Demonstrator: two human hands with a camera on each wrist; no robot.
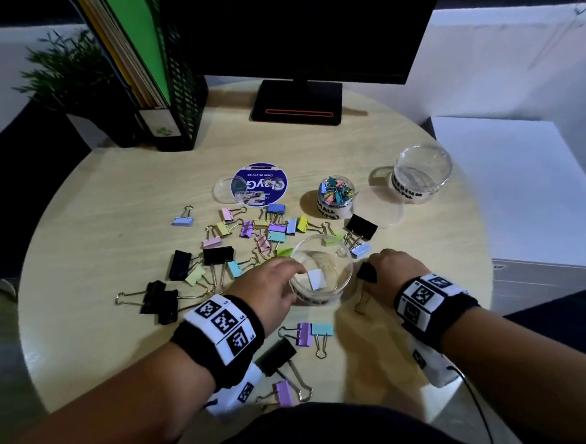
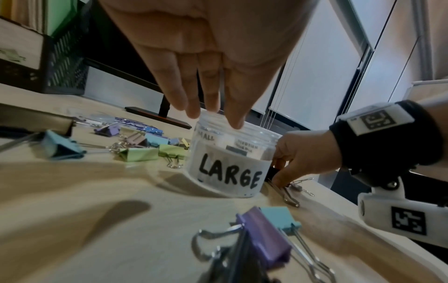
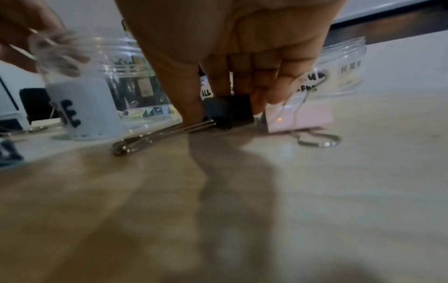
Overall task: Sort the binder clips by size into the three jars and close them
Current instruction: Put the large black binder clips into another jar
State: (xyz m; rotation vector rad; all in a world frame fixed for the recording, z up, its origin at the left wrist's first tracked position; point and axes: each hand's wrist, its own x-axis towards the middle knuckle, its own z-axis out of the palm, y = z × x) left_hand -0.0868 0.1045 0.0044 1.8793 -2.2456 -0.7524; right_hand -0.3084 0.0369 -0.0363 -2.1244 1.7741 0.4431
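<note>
Between the hands on the round table (image 1: 95, 206), an open clear LARGE jar (image 1: 322, 271), left hand (image 1: 271, 288) with straight fingers on its rim, right hand (image 1: 394, 270) pinching a large black binder clip (image 1: 366, 272) just beside it.

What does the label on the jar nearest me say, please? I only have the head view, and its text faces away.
Observer: The left wrist view reads LARGE on the near jar.
Operator: Is the left hand gripping it?
Observer: No, the left hand lays straight fingers at its rim.
Operator: Has the right hand lifted the black clip?
Observer: Not yet; the right hand pinches the black clip, its wire handles lying on the table.
</note>
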